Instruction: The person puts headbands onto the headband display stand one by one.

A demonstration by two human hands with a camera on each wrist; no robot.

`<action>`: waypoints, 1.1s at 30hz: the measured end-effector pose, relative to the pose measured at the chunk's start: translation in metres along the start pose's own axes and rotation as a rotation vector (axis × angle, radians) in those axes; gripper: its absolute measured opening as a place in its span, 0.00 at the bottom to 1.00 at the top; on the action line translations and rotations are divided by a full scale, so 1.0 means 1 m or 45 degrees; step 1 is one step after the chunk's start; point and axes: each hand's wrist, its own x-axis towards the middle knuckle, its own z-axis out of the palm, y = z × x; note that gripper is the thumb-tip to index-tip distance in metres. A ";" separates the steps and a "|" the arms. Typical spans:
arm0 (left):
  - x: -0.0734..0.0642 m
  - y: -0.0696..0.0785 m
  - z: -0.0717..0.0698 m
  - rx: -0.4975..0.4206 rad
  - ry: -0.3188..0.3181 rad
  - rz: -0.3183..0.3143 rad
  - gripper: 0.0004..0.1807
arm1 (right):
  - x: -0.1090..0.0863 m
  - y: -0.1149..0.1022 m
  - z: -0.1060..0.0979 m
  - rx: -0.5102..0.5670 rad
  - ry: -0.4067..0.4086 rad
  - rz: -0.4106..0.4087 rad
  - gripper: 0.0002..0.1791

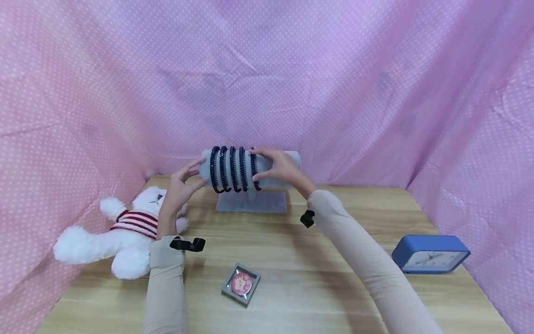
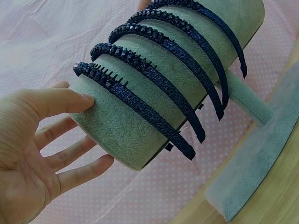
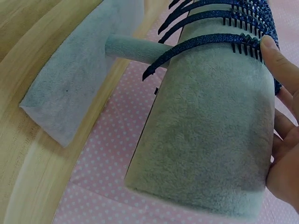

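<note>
A grey plush headband stand (image 1: pixel 273 183) has a horizontal roll on a post and flat base. Around the roll sit several dark blue beaded headbands (image 1: pixel 233 169) with small comb teeth. My left hand (image 1: pixel 177 190) is at the roll's left end, its thumb (image 2: pixel 77 100) on the plush surface and its other fingers spread near the end rim. My right hand (image 1: pixel 283 165) grips the rightmost headband (image 3: pixel 210 43); its thumb presses the beaded part, while the fingertips behind are partly hidden.
A white teddy bear (image 1: pixel 125 248) in a striped top lies left, beside my left forearm. Near the front is a small grey square frame (image 1: pixel 241 284) with a pink round piece. A blue clock (image 1: pixel 431 254) stands right. Pink dotted cloth (image 1: pixel 267 93) surrounds the wooden table (image 1: pixel 283 250).
</note>
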 end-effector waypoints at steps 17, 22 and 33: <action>-0.001 0.000 0.002 -0.027 0.014 0.009 0.31 | -0.004 0.001 0.009 -0.140 0.081 -0.041 0.47; -0.002 0.000 0.003 -0.022 0.016 0.022 0.31 | -0.005 0.000 0.011 -0.171 0.100 -0.074 0.47; 0.001 0.000 0.001 -0.017 0.003 0.012 0.31 | -0.006 0.000 0.014 -0.188 0.129 -0.107 0.47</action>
